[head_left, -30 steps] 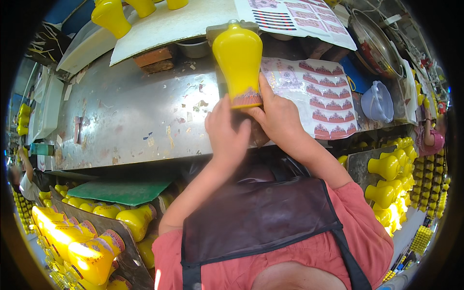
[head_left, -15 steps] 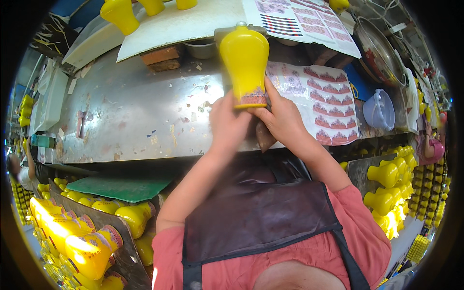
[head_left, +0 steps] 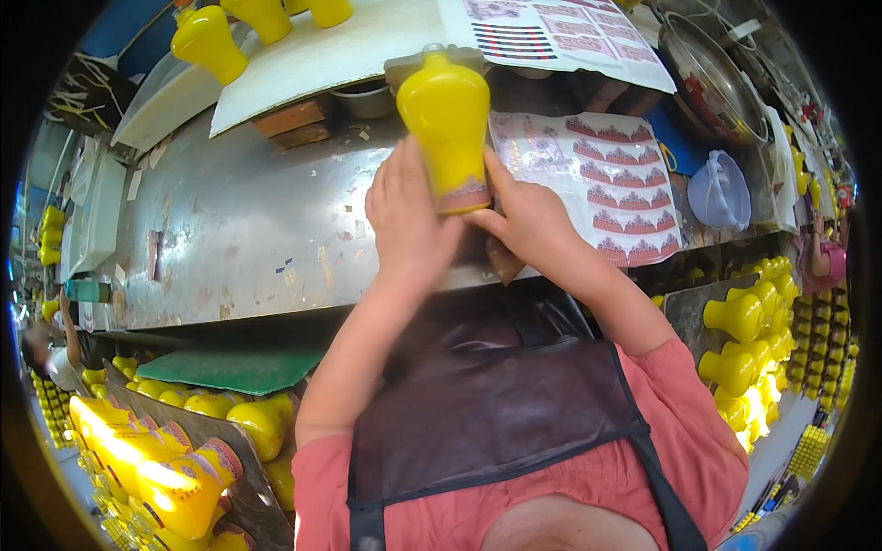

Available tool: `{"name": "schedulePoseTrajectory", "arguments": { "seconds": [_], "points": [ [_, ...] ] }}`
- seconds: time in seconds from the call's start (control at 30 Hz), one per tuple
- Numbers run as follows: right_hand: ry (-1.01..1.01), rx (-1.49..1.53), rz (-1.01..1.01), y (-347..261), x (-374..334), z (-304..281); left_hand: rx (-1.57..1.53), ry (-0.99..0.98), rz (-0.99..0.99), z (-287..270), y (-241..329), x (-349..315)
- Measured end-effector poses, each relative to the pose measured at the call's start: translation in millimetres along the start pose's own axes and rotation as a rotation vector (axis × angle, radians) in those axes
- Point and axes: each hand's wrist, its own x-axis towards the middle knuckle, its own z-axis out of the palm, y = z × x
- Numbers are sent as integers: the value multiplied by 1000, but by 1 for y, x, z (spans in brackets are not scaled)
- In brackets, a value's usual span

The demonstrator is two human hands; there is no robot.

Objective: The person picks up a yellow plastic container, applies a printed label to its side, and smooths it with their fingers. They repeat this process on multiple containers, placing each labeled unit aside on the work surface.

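Observation:
A yellow vase-shaped bottle [head_left: 444, 106] stands out at the middle of the bench, its neck pointing away from me. Around its base runs a pink and purple printed band. My right hand [head_left: 533, 216] grips the base, thumb at the bottom edge and forefinger along the right side. Against the lower left side lies my left hand [head_left: 404, 220], fingers stretched out and slightly blurred. Behind the bottle's neck shows a grey fixture [head_left: 397, 69]. Right of my hands lies a sheet of pink crown-like prints [head_left: 629, 174].
The metal bench [head_left: 230, 230] bears scraps. Yellow bottles [head_left: 209, 44] stand on a white board [head_left: 367, 41] at the back. A lavender bucket [head_left: 719, 193] is at right. Racks of decorated bottles [head_left: 188, 487] at left and plain ones [head_left: 735, 317] at right flank me.
My left hand has shifted leftward on the bottle, and its fingers now stretch upward. My right hand keeps its grip. The whole view has turned slightly.

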Motion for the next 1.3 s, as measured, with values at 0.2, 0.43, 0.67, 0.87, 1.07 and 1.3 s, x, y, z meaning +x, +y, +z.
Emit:
{"name": "schedulePoseTrajectory", "arguments": {
  "seconds": [0.2,0.43,0.67,0.87,1.07,1.3],
  "points": [
    [147,-24,-147,6,-30,15,-76,-91,83,10,-4,15],
    [235,-75,-276,19,-47,37,-161,-5,83,18,-8,8],
    [212,-58,-198,21,-47,40,-175,-18,135,18,-19,12],
    [165,352,25,29,-35,30,-148,26,83,20,-16,-1],
    [87,510,-17,31,-27,18,-290,-124,57,19,-26,-2],
    [94,508,-39,27,3,13,-876,-316,-159,9,-41,-6]
  ]
}}
